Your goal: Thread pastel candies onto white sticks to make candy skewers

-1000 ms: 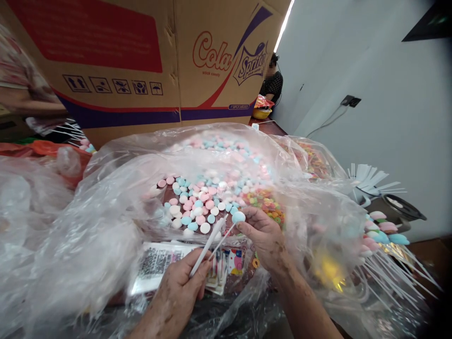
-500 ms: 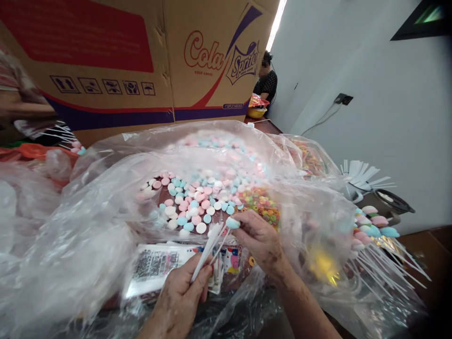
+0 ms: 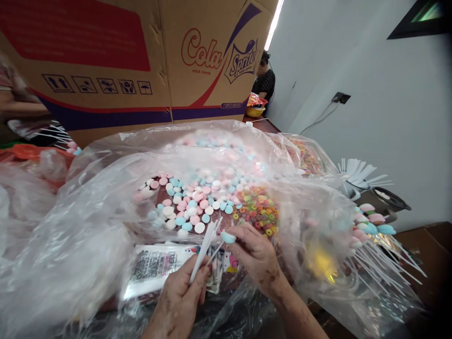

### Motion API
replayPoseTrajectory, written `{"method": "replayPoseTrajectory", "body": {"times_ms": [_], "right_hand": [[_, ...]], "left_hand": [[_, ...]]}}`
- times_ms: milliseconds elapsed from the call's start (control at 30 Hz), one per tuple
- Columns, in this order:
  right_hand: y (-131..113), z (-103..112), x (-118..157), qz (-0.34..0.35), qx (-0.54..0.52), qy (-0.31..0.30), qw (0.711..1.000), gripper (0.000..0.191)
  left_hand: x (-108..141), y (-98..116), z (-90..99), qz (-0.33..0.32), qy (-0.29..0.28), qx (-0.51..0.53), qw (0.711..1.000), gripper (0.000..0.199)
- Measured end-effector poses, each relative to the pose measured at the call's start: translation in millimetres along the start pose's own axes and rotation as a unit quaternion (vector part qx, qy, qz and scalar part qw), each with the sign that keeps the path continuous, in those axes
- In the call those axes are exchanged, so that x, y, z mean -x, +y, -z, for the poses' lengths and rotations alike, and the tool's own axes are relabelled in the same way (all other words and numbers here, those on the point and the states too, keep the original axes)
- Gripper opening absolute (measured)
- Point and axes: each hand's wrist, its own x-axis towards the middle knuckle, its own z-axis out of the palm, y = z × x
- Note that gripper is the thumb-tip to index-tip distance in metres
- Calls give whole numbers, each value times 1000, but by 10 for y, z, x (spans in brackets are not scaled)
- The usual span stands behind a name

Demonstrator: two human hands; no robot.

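Note:
My left hand [image 3: 185, 287] is closed round a bundle of white sticks [image 3: 205, 247] that points up and away from me. One stick leans apart from the bundle toward a pale blue candy [image 3: 228, 237], which the thumb and fingers of my right hand [image 3: 256, 252] pinch. Whether the stick's tip is inside the candy I cannot tell. Just beyond both hands lie loose pink, white and blue candies [image 3: 194, 205] and a heap of small coloured candy rings [image 3: 259, 212]. Under my left hand are printed packets [image 3: 155, 263].
A large cardboard box [image 3: 123, 94] stands behind the clear plastic bags [image 3: 106, 188]. To the right, finished candy sticks [image 3: 381, 254] lie near a cup of white sticks [image 3: 356, 176] and a dark lidded pot [image 3: 388, 197]. A person [image 3: 264, 80] sits farther back.
My right hand has come down and slightly left with the blue candy, nearer to the left hand. The left hand still holds the sticks. The view has shifted slightly.

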Motion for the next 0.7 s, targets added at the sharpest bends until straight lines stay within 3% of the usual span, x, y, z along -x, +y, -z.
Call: {"method": "replayPoseTrajectory", "body": {"times_ms": [300, 400, 500, 600, 700], "right_hand": [[-167, -164, 144, 62, 30, -84, 994, 30], [-93, 36, 22, 0, 23, -69, 997, 35], [69, 313, -148, -77, 132, -12, 988, 22], [254, 452, -233, -85, 251, -68, 962, 21], [396, 425, -213, -76, 294, -117, 946, 24]], "left_hand": [[-9, 35, -16, -14, 3, 36, 999, 32], [-18, 88, 36, -6, 21, 52, 998, 29], [-5, 76, 87, 1, 54, 65, 996, 28], [19, 41, 100, -8, 61, 77, 995, 25], [34, 46, 96, -11, 57, 78, 995, 22]]}}
